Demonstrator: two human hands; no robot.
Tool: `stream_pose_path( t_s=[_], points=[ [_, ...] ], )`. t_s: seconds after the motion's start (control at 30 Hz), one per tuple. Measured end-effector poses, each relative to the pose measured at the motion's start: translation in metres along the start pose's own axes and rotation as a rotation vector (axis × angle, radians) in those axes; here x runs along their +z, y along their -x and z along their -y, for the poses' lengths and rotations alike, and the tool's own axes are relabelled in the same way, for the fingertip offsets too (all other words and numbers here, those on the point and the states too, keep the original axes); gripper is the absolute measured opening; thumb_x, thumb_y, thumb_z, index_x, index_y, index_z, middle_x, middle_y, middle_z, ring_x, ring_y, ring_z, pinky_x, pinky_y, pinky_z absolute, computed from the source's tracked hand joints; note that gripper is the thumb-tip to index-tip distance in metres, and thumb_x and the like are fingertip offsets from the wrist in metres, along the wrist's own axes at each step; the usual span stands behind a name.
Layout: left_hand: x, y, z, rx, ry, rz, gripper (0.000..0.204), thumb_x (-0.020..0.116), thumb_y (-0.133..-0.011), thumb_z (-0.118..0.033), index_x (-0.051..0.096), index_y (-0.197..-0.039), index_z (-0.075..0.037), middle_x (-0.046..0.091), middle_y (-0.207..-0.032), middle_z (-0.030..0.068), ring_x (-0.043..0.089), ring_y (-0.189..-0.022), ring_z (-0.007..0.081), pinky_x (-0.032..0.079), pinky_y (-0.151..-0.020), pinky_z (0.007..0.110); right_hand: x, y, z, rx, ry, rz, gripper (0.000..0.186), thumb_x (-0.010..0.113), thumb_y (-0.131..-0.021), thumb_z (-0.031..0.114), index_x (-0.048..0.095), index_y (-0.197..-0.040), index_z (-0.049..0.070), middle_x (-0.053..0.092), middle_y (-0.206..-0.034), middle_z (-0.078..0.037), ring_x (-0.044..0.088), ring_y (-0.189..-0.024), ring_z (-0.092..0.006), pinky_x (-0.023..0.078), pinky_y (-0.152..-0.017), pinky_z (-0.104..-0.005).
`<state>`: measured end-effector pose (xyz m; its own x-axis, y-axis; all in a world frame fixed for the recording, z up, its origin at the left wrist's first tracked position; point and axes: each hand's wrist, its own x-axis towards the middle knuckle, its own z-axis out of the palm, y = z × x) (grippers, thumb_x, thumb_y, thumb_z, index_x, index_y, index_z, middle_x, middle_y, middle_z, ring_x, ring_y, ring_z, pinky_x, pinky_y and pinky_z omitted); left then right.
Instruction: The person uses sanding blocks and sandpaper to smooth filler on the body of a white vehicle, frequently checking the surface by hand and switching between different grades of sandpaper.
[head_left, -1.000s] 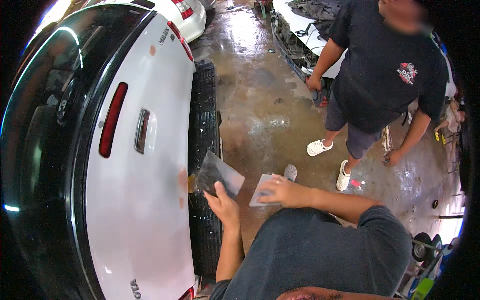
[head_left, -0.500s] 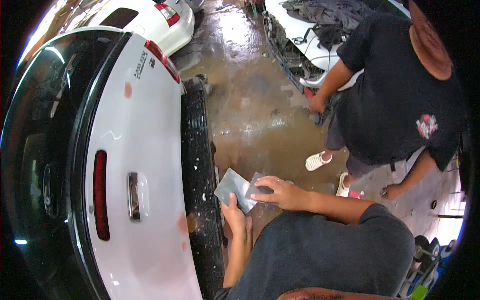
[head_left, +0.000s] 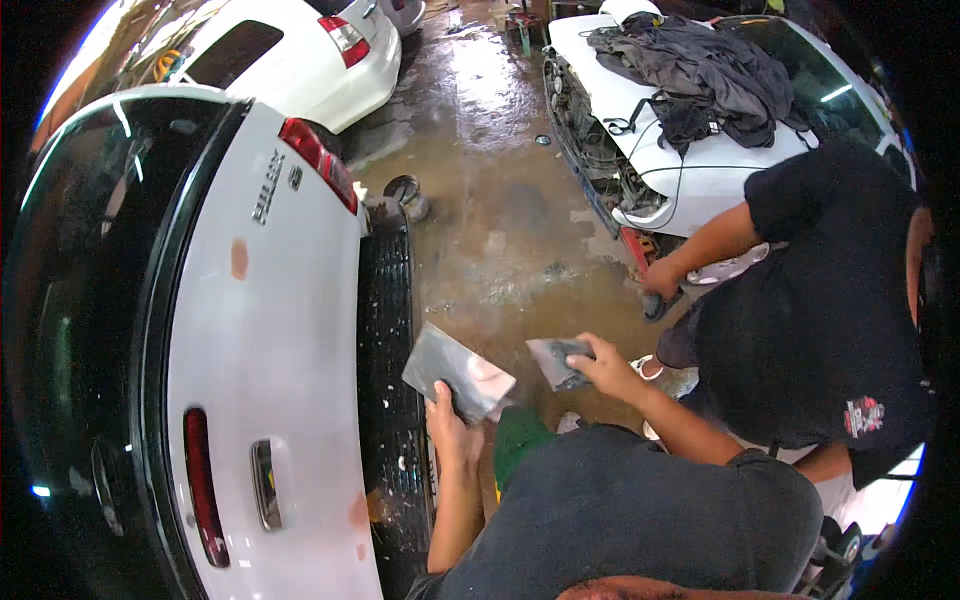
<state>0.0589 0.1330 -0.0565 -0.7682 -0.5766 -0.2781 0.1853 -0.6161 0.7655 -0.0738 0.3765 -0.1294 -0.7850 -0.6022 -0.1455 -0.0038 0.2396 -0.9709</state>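
My left hand (head_left: 452, 420) grips a flat grey mixing board (head_left: 455, 370) by its lower edge, a pale smear of filler on its right part. My right hand (head_left: 600, 365) holds a small grey spreader (head_left: 555, 360) a short way to the right of the board, apart from it. Both are held over the wet concrete floor, just right of the black step bumper (head_left: 388, 330) of a white pickup. The pickup's white tailgate (head_left: 270, 340) shows brownish filler patches near its top and bottom.
A person in a black shirt (head_left: 820, 320) bends close on my right, one hand (head_left: 660, 280) at the front of a stripped white car (head_left: 690, 160) draped with dark cloth. Another white car (head_left: 300, 50) stands at the back left. Wet floor (head_left: 490, 180) lies between the vehicles.
My view has swung up and right, showing more of the floor and the stripped car. The board and spreader have drawn apart; the spreader has come off the board.
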Motion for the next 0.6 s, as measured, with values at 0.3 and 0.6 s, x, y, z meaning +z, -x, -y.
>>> stream_pose_path(
  t_s=[0.3, 0.6],
  points=[
    [0.025, -0.132, 0.042, -0.270, 0.053, 0.154, 0.051, 0.059, -0.101, -0.021, 0.037, -0.146, -0.012, 0.055, -0.134, 0.0123, 0.060, -0.119, 0.0310, 0.055, -0.094, 0.052, -0.049, -0.186, 0.072, -0.014, -0.441, -0.109, 0.053, 0.070, -0.093, 0.015, 0.048, -0.140, 0.003, 0.060, -0.128, -0.012, 0.060, -0.111, -0.0198, 0.047, -0.099, -0.0344],
    [0.136, -0.304, -0.009, -0.590, 0.080, 0.392, 0.041, 0.056, -0.101, -0.027, 0.045, -0.136, -0.009, 0.067, -0.107, 0.0132, 0.070, -0.075, 0.0273, 0.055, -0.046, 0.039, -0.073, -0.393, 0.128, -0.178, -0.175, -0.213, 0.059, 0.067, -0.097, 0.031, 0.044, -0.145, 0.003, 0.054, -0.138, -0.017, 0.052, -0.126, -0.0230, 0.042, -0.106, -0.0375]
  ],
)
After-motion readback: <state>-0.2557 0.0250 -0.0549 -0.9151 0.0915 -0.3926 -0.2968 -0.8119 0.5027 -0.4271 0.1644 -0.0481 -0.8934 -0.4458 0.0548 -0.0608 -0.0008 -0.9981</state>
